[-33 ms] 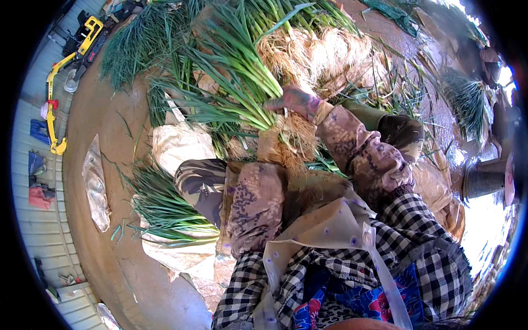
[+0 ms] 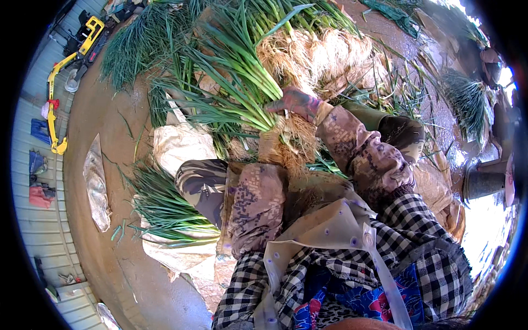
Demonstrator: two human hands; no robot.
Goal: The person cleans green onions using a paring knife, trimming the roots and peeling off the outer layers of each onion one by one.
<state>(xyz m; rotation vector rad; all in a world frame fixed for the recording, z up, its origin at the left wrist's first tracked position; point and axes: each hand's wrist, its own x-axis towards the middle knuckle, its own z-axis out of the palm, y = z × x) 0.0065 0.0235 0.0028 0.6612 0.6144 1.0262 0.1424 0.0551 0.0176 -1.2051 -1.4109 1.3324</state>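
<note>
A bunch of green onions lies slantwise in front of me, with its leaves fanned to the upper left and its pale, stringy roots toward me. My right hand, in a stained, colourful glove, is closed around the stalks just above the roots. My left forearm, in a camouflage sleeve, reaches up to the root end of the bunch. Roots and stalks cover the fingers of my left hand, so its grip does not show. Just beyond the bunch lies a big pile of green onions with thick tan roots.
More green onions rest on pale sacking by my left knee. Dark green leaves spread at the far left. A grey bucket stands at the right. A yellow toy-like excavator arm is by the ribbed wall.
</note>
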